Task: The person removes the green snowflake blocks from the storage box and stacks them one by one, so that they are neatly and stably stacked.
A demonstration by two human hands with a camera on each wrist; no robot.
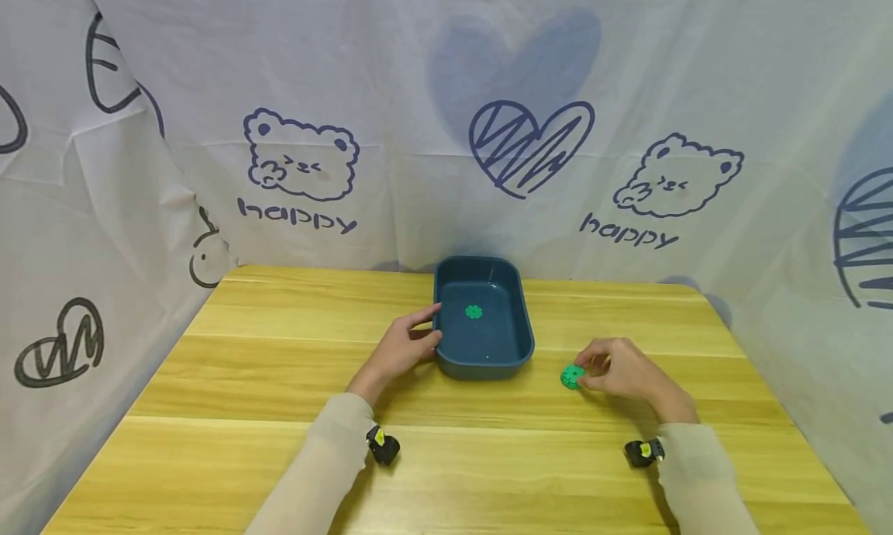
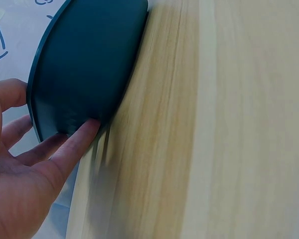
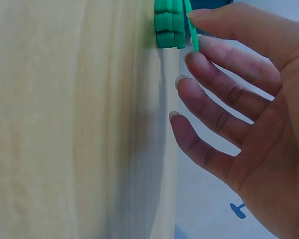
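Note:
A dark teal plastic bin (image 1: 484, 371) stands near the back of the table. My left hand (image 1: 401, 347) holds it at its left wall, digits at the rim and others against the outside. One green snowflake disc (image 1: 474, 312) lies flat on the bin's floor. To the right of the bin, my right hand (image 1: 619, 368) pinches a thin green disc (image 3: 194, 35) between thumb and finger. Just under that disc is a short stack of green discs (image 3: 169, 30) on the table. The other right fingers are spread and loosely bent.
The light wooden table (image 1: 244, 457) ends at a white cloth (image 1: 391, 93) printed with bears and hearts, hanging behind and at both sides. Small black wrist cameras (image 1: 383, 446) sit at the sleeves.

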